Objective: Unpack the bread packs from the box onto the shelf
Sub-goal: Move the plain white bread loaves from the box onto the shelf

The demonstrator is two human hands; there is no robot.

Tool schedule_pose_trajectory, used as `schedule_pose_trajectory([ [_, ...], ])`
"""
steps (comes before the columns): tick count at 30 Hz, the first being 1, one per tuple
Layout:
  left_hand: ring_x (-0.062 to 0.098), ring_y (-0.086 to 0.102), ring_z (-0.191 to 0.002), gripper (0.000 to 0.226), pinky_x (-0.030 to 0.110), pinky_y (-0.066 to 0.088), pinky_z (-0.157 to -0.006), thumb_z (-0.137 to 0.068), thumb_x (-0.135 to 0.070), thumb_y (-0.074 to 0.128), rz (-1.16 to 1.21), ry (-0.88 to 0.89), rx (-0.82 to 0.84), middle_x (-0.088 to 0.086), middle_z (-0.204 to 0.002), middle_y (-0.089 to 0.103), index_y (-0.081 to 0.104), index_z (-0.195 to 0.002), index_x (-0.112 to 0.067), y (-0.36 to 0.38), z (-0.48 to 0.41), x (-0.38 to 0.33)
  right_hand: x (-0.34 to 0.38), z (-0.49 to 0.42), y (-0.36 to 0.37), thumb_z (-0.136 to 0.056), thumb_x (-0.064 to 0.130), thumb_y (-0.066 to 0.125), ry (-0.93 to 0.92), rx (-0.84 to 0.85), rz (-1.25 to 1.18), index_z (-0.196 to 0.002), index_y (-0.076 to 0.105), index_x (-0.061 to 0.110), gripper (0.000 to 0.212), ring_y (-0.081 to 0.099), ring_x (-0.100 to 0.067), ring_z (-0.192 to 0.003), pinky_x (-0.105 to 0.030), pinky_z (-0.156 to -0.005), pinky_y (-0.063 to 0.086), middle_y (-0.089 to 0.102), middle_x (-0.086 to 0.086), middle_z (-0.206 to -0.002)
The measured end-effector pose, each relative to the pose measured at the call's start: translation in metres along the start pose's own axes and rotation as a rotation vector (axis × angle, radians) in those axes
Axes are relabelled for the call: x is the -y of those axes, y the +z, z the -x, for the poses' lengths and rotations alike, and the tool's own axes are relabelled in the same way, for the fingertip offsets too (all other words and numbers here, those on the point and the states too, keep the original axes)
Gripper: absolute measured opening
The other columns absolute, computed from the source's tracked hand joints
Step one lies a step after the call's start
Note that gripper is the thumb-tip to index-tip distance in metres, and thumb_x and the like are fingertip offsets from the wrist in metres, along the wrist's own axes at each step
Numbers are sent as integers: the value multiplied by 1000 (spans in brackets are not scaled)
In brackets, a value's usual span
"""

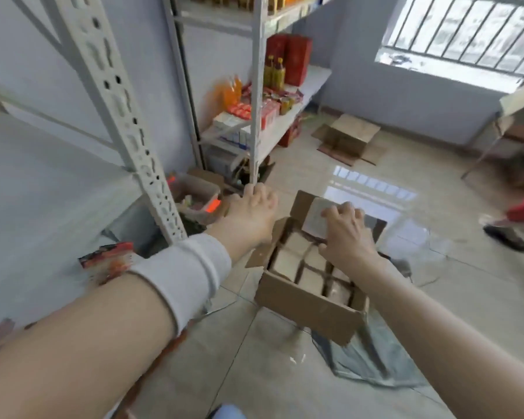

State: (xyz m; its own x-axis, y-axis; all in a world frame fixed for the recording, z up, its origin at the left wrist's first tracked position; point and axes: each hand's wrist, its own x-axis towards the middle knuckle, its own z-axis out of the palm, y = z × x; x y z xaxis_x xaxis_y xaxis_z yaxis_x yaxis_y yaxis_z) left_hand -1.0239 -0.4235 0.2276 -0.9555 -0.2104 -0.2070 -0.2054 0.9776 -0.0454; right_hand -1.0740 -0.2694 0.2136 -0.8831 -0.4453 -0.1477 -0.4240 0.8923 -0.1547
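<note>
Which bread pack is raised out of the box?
The pack gripped by the right hand, at the box's far end; the other packs lie down inside it.
</note>
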Motion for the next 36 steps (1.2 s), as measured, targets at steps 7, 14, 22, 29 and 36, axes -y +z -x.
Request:
schedule_pose_trajectory([
  [7, 31, 36, -118, 49, 41, 39, -94, -81, -16, 59, 34, 104, 195, 14, -127, 36, 34, -123, -11, 103, -142, -79, -136, -73, 98, -83, 23, 62, 244, 196, 15, -124, 38, 13, 49, 29, -36, -128, -47, -91, 46, 35, -13, -130],
  [14, 31, 35, -120, 56, 38, 39, -96, -80, -19, 61, 205, -14, 455, 14, -130, 35, 32, -127, -11, 249, -276, -97, -199, -152, 247, -84, 19, 58, 451, 500, -106, -123, 38, 13, 44, 37, -31, -116, -39, -88, 46, 37, -11, -127],
  [22, 30, 25, -132, 89, 36, 27, -108, -79, -34, 69, 342, -184, 459, 14, -144, 24, 14, -144, -9, 408, -341, -89, -211, -232, 436, -79, 41, 68, 821, 739, -615, -132, 42, 4, 70, 50, -30, -120, -35, -97, 43, 50, -15, -131],
  [29, 30, 38, -122, 75, 34, 35, -100, -69, -23, 79, 378, -172, 400, 13, -128, 41, 40, -130, -11, 420, -342, -81, -212, -228, 472, -70, 34, 78, 1038, 603, -801, -121, 48, 6, 66, 55, -32, -115, -38, -96, 46, 60, -14, -122],
  [36, 13, 45, -97, 49, 17, 33, -79, -68, -18, 80, 789, -317, 471, 0, -110, 47, 46, -103, -22, 409, -322, -82, -217, -209, 439, -68, 23, 81, 1071, 496, -878, -122, 50, 6, 64, 57, -29, -110, -39, -98, 45, 61, -12, -118],
])
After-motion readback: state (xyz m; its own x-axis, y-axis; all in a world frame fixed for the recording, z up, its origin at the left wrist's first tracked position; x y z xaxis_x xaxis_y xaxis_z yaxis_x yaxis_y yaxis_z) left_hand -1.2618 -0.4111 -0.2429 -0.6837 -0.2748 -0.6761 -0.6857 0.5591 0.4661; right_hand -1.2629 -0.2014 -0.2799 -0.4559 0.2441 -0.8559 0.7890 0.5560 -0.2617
